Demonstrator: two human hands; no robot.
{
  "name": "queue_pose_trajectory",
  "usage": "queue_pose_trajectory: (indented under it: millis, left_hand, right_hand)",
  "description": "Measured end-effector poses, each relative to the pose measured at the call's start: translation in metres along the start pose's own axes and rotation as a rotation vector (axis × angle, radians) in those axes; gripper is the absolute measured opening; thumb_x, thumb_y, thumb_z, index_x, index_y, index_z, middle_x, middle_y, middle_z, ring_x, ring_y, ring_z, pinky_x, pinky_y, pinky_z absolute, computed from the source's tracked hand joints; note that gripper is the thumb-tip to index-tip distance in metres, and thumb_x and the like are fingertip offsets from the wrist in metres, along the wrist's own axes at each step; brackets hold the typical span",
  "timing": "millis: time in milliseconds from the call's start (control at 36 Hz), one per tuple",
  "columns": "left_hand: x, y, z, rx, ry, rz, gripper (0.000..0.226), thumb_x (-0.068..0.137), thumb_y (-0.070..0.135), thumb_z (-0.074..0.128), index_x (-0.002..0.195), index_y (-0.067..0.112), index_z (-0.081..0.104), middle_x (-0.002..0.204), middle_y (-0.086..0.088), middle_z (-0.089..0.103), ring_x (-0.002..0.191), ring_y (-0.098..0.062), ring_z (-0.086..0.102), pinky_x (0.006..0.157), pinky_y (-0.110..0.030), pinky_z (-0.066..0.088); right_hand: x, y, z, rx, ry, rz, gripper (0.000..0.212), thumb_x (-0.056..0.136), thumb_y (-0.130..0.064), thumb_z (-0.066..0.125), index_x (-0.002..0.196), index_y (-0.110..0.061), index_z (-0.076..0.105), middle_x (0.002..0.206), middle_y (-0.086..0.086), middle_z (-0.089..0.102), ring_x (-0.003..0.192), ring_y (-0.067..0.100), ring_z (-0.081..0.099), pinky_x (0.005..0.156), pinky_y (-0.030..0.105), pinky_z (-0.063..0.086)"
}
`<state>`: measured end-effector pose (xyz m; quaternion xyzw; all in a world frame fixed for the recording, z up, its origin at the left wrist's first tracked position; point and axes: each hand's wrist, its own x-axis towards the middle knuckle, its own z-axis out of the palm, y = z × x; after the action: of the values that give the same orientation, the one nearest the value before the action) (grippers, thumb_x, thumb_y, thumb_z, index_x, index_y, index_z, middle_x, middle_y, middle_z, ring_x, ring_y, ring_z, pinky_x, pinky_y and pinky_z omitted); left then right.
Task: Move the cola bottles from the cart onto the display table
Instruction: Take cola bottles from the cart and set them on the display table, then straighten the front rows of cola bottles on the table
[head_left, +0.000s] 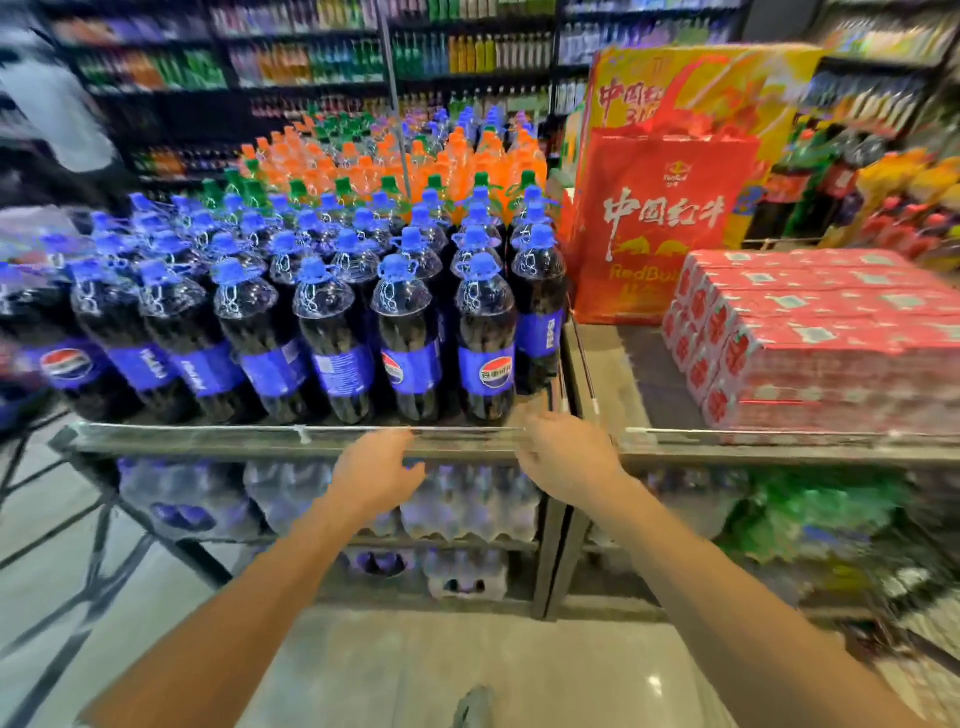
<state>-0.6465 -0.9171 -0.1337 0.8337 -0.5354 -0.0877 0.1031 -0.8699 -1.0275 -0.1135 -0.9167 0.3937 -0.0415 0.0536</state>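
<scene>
Cola bottles (405, 332) with blue caps stand in packed rows on the display table (208, 441), with orange bottles (363, 161) massed behind them. At its front rail the left hand (376, 467) and right hand (566, 457) are both empty, fingers loose (the view is blurred). A red bag (660, 228) and red cartons (810, 338) sit on the table alongside.
</scene>
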Motion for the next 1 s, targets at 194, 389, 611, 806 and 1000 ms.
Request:
queue_pose_trajectory:
  millis: [194, 389, 611, 806, 1000]
  left_hand:
    - [-0.058, -0.016, -0.020, -0.021, -0.016, -0.013, 0.021, 0.092, 0.032, 0.058, 0.095, 0.014, 0.068, 0.090, -0.003, 0.070, 0.091, -0.029, 0.065, 0.071, -0.035, 0.052]
    - [-0.093, -0.041, -0.042, -0.085, -0.021, -0.106, 0.024, 0.090, 0.031, 0.054, 0.099, 0.015, 0.069, 0.093, -0.005, 0.072, 0.089, -0.029, 0.066, 0.073, -0.037, 0.054]
    - [-0.128, -0.122, -0.067, -0.106, 0.037, -0.195, 0.037, 0.093, 0.035, 0.061, 0.127, 0.021, 0.066, 0.126, 0.000, 0.069, 0.114, -0.025, 0.064, 0.092, -0.038, 0.053]
    - [-0.162, -0.217, -0.098, -0.123, 0.089, -0.270, 0.030, 0.091, 0.034, 0.063, 0.117, 0.021, 0.068, 0.104, -0.003, 0.070, 0.099, -0.025, 0.065, 0.074, -0.033, 0.046]
    - [-0.208, -0.313, -0.130, -0.177, 0.162, -0.345, 0.026, 0.090, 0.035, 0.058, 0.112, 0.027, 0.071, 0.105, 0.004, 0.071, 0.097, -0.022, 0.069, 0.083, -0.037, 0.056]
  right_hand:
    - [-0.038, -0.032, -0.006, -0.009, -0.048, -0.015, 0.031, 0.105, -0.038, 0.050, 0.120, -0.014, 0.060, 0.114, 0.008, 0.066, 0.105, 0.031, 0.064, 0.076, 0.039, 0.048]
    - [-0.042, -0.069, -0.008, -0.031, -0.041, -0.070, 0.023, 0.104, -0.039, 0.052, 0.096, -0.017, 0.051, 0.106, 0.008, 0.065, 0.100, 0.032, 0.064, 0.069, 0.035, 0.041]
    - [-0.016, -0.161, -0.004, -0.053, -0.024, -0.176, 0.026, 0.104, -0.039, 0.051, 0.104, -0.014, 0.055, 0.108, 0.006, 0.062, 0.105, 0.030, 0.063, 0.069, 0.034, 0.037]
    - [0.011, -0.277, 0.014, 0.016, -0.075, -0.256, 0.020, 0.100, -0.036, 0.053, 0.102, -0.018, 0.059, 0.116, 0.007, 0.068, 0.113, 0.034, 0.064, 0.077, 0.037, 0.046]
    - [0.033, -0.394, 0.025, -0.010, -0.098, -0.330, 0.030, 0.101, -0.039, 0.052, 0.124, -0.022, 0.062, 0.122, 0.005, 0.069, 0.119, 0.031, 0.062, 0.088, 0.038, 0.049]
